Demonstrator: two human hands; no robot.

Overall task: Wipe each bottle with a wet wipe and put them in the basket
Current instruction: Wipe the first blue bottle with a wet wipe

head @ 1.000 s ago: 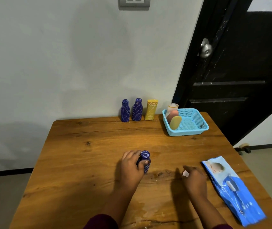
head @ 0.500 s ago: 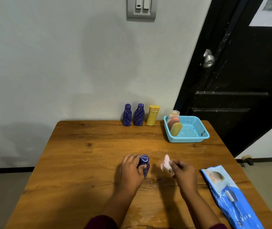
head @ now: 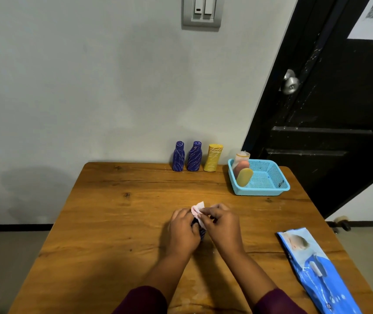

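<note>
blue bottle: mid-worktop, almost hidden between the hands
left hand: fingers wrapped round the bottle
right hand: pinching the wet wipe at the bottle's top
basket: far right corner
back row: two blue bottles and a yellow bottle, upright at the far edge

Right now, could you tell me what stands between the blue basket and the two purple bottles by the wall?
A yellow bottle stands upright there, as the head view shows.
</note>
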